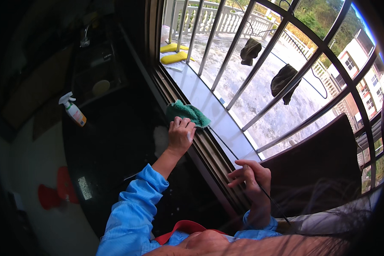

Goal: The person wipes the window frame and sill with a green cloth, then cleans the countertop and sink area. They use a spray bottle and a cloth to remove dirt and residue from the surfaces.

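Observation:
My left hand (pixel 180 136) presses a green cloth (pixel 188 113) onto the metal tracks of a sliding window frame (pixel 211 153). White residue shows on its knuckles. Lower right, my right hand (pixel 254 179) grips a thin dark rod (pixel 272 200), whose far end reaches up to the cloth's right edge. The rod lies slantwise above the tracks and the pale outer sill (pixel 217 112). Left of the frame is a dark, glossy countertop (pixel 124 140) with a few wet-looking spots. On it stands a white spray bottle (pixel 73 110) with an orange lower part.
Metal window bars (pixel 238 56) rise beyond the sill. Yellow gloves (pixel 174 57) lie at its far end. Dark cloth pieces (pixel 284 81) hang outside. A dark panel (pixel 320 166) stands at the right. A faucet (pixel 85 41) is upper left; red objects (pixel 65 185) are beyond the counter's left edge.

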{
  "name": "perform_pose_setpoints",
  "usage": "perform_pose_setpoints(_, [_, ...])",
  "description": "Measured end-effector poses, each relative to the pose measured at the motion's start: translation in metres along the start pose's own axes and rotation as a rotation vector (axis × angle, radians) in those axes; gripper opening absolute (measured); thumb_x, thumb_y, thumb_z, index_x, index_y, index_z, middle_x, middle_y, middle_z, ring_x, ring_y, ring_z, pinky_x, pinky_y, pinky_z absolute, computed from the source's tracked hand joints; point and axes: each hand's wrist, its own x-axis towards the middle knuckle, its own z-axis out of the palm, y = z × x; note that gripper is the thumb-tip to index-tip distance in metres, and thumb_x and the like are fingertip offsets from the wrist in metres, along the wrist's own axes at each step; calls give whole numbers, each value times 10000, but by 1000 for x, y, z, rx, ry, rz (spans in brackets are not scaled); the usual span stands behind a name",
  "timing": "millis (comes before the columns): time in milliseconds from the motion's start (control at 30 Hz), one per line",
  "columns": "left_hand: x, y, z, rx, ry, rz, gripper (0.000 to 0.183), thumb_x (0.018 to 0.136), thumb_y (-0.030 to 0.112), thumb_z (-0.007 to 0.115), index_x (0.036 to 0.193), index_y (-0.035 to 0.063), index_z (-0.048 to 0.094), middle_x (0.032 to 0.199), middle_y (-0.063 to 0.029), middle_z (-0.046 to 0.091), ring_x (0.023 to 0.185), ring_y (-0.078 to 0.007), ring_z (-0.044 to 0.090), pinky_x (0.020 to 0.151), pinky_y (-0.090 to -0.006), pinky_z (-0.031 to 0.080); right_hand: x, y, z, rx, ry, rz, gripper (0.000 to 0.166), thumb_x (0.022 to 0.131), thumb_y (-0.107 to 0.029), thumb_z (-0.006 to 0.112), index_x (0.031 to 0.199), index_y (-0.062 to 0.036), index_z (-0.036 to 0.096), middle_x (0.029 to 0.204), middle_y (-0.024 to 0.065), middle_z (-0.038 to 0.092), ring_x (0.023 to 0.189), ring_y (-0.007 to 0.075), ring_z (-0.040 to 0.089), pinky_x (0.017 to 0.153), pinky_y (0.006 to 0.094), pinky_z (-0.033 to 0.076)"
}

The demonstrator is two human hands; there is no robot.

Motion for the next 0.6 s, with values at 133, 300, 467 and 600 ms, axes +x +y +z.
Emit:
perform_pose_setpoints(133, [4, -44, -12, -585, 83, -538, 85, 870, 150, 613, 831, 80, 588, 827, -8, 591, 766, -177, 544, 681, -304, 437, -2, 6, -4, 56, 92, -190, 262, 947, -16, 390, 1089, 69, 593, 747, 183, 671, 626, 213, 691, 551, 258, 541])
perform_pose_setpoints(300, [33, -74, -79, -1125, 341, -959, 206, 950, 261, 519, 941, 63, 577, 879, 0, 593, 845, -101, 557, 738, -268, 472, -4, 16, -16, 97, 137, -197, 268, 957, -21, 382, 1097, 69, 592, 749, 185, 668, 619, 206, 687, 543, 259, 543])
perform_pose_setpoints(467, [45, -70, -123, -1000, 329, -843, 203, 957, 269, 516, 974, 78, 581, 881, 4, 588, 827, -95, 549, 763, -246, 468, -2, 23, -19, 161, 143, -182, 269, 955, -19, 388, 1109, 67, 591, 748, 180, 667, 622, 194, 685, 541, 253, 545])
perform_pose_setpoints(600, [35, -35, -102, -802, 267, -586, 170, 974, 236, 506, 973, 85, 584, 829, 25, 540, 748, -63, 487, 701, -218, 433, -1, 28, -18, 178, 110, -168, 262, 956, -23, 400, 1111, 70, 590, 756, 182, 666, 634, 188, 685, 535, 246, 545])
